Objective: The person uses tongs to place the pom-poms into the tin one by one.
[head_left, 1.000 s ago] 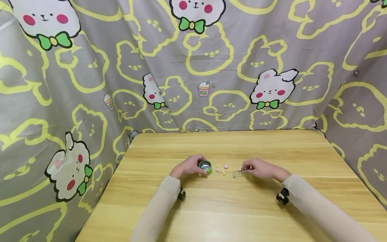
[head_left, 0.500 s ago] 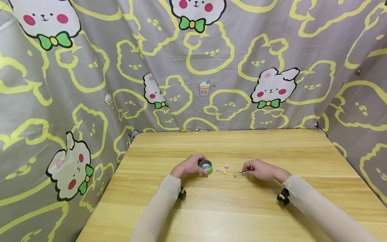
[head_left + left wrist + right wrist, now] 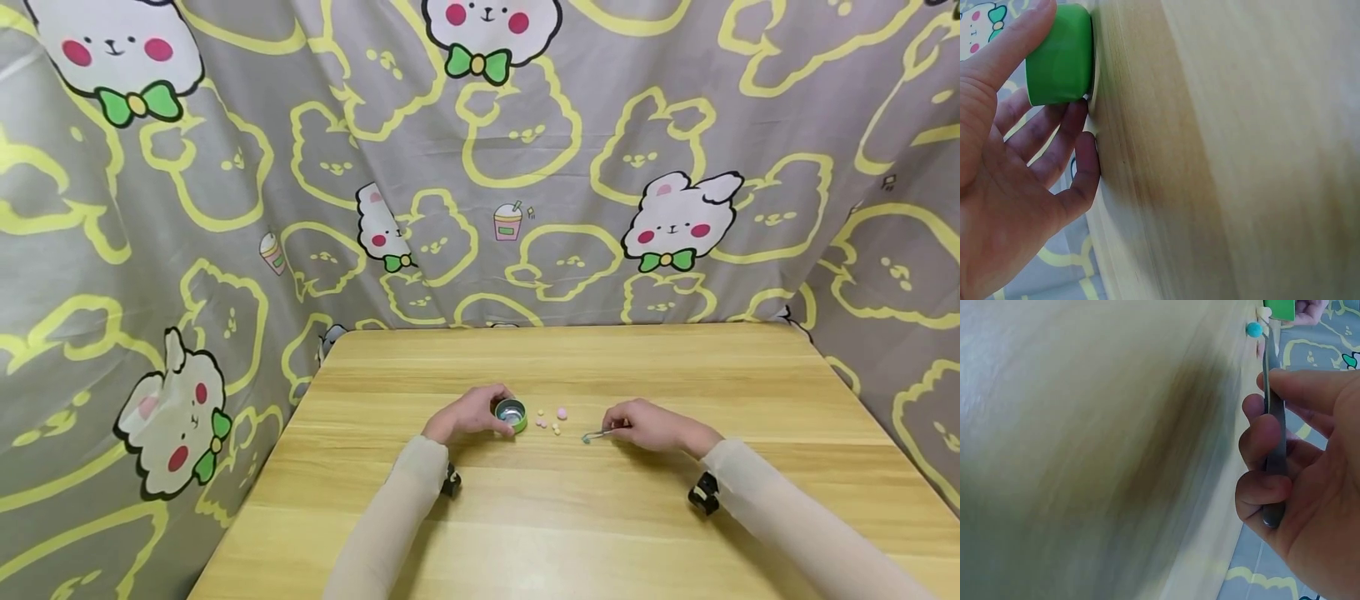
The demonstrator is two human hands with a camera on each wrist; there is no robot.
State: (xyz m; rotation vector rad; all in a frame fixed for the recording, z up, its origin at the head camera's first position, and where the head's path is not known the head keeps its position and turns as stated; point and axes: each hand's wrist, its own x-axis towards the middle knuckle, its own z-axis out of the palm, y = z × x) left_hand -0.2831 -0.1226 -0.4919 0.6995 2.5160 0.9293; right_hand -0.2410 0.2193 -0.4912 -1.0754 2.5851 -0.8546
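A patterned curtain [image 3: 592,321] hung behind a wooden table [image 3: 510,517], where a left hand [image 3: 474,411] gripped a green tin [image 3: 1063,59]. Toward the tin's four o'clock, tweezers [image 3: 1277,461] pinched in the right hand [image 3: 651,424] had dropped from just above a blue ball [image 3: 1254,329] to its side.

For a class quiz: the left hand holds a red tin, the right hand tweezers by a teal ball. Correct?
The tin is green, not red, as the left wrist view shows. The left hand holds it; the right hand, tweezers by a teal ball.
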